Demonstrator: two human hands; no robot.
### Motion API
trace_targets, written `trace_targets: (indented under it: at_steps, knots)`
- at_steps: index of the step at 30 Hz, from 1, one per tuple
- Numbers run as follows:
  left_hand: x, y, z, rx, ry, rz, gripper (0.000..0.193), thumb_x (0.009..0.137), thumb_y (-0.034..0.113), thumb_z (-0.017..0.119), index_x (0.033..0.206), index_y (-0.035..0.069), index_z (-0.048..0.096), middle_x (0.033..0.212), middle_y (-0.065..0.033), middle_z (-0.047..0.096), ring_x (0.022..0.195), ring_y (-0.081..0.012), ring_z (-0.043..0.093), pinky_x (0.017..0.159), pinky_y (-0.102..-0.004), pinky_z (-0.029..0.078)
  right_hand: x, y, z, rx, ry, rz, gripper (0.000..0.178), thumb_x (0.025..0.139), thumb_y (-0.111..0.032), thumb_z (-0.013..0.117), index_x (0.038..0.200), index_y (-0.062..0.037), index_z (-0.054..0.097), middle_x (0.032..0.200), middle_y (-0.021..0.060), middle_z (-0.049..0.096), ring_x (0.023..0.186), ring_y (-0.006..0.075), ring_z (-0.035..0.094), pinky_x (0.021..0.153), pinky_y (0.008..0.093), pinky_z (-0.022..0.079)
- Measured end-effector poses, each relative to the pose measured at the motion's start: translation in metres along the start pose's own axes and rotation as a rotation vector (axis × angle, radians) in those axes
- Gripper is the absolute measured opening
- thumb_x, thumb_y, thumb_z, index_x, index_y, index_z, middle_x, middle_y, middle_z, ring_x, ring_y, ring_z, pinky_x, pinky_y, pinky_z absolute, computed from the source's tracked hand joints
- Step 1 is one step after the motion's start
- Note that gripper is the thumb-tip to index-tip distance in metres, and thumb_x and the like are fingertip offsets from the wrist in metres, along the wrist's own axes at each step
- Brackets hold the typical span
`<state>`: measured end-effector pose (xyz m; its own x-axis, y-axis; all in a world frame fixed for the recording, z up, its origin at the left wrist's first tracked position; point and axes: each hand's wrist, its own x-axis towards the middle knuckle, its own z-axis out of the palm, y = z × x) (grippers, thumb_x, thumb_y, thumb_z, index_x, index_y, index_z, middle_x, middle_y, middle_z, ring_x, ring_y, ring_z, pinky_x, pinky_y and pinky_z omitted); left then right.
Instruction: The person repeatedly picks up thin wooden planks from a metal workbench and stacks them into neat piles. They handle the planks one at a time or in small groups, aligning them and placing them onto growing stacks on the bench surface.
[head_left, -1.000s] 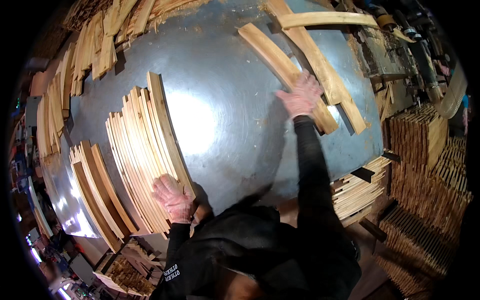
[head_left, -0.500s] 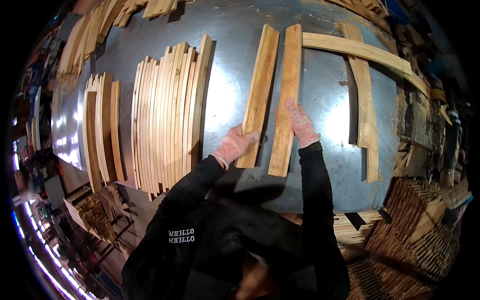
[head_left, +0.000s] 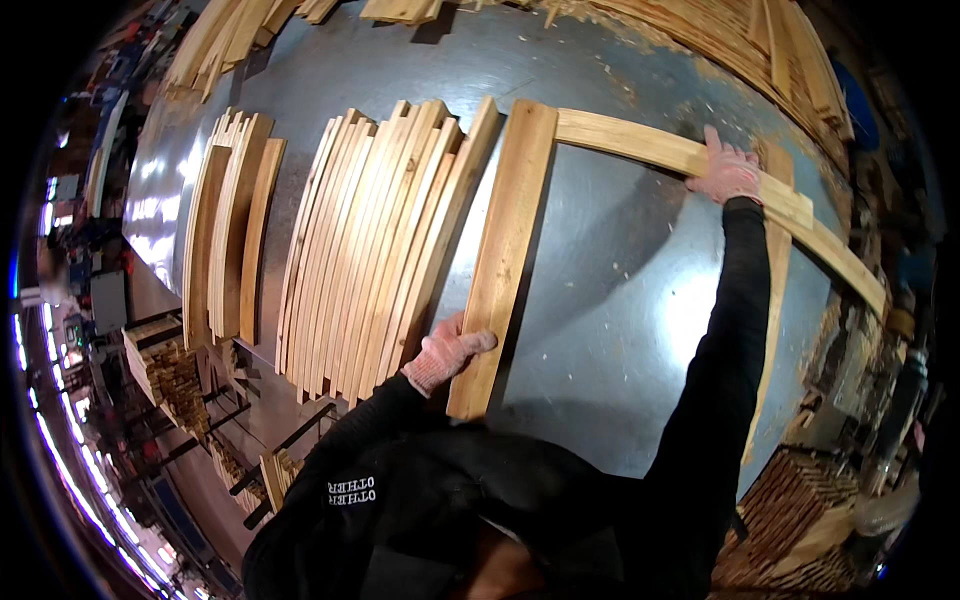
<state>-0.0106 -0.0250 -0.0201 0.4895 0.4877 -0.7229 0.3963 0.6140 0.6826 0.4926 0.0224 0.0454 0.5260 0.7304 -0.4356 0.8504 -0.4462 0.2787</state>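
My left hand (head_left: 452,354), in a pink-and-white knit glove, grips the left edge of a long flat wooden board (head_left: 508,235) near its close end, thumb on top. At its far end, this board meets a wooden crosspiece (head_left: 630,137) that runs off to the right. My gloved right hand (head_left: 728,172) lies over the crosspiece towards its right end, fingers spread. Beneath that end passes another long board (head_left: 776,290), partly hidden by my right sleeve. One more strip of wood (head_left: 840,262) reaches out past the right end.
Left of my left hand lies a row of many narrow boards (head_left: 370,240) side by side. A smaller group of boards (head_left: 230,235) is farther left. The metal tabletop (head_left: 610,280) carries sawdust and more wood along its far edge. Stacked slats (head_left: 810,515) stand below at right.
My right hand has left the board beside the left one and reached right, onto the crosspiece. Two separate upright boards showed before; one shows now, against the crosspiece. The view has shifted.
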Motion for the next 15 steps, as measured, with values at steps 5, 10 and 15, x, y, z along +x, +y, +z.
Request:
trace_targets:
  at_steps: [5,10,15]
  knots:
    - [-0.021,0.001,0.004,0.092,0.27,0.004,0.047,0.085,0.015,0.075,0.126,0.002,0.058,0.101,-0.0085,0.071,0.088,-0.0172,0.066,0.077,-0.0304,0.053,0.007,-0.014,0.033,0.046,-0.077,-0.207,0.063,0.081,-0.058,0.067,0.12,-0.0084,0.065,0.113,0.0181,0.07,0.107,0.0345,0.067,0.092,0.0438,0.053]
    - [-0.039,-0.013,-0.004,0.741,0.484,0.065,0.078,0.089,0.032,0.073,0.15,0.008,0.032,0.105,-0.0224,0.071,0.1,-0.0359,0.069,0.087,-0.0437,0.054,-0.117,-0.122,0.079,0.465,0.086,-0.239,0.045,0.099,-0.046,0.047,0.093,-0.0102,0.074,0.08,0.0132,0.072,0.072,0.0319,0.068,0.064,0.0423,0.056]
    - [-0.057,-0.017,-0.01,0.918,0.417,0.37,0.1,0.086,0.031,0.077,0.157,0.0,0.013,0.142,-0.0284,0.049,0.126,-0.04,0.056,0.101,-0.0428,0.048,-0.167,-0.288,0.066,0.712,-0.221,-0.446,0.06,0.1,-0.058,0.039,0.13,-0.0091,0.058,0.112,0.0166,0.07,0.105,0.0384,0.066,0.093,0.0491,0.051]
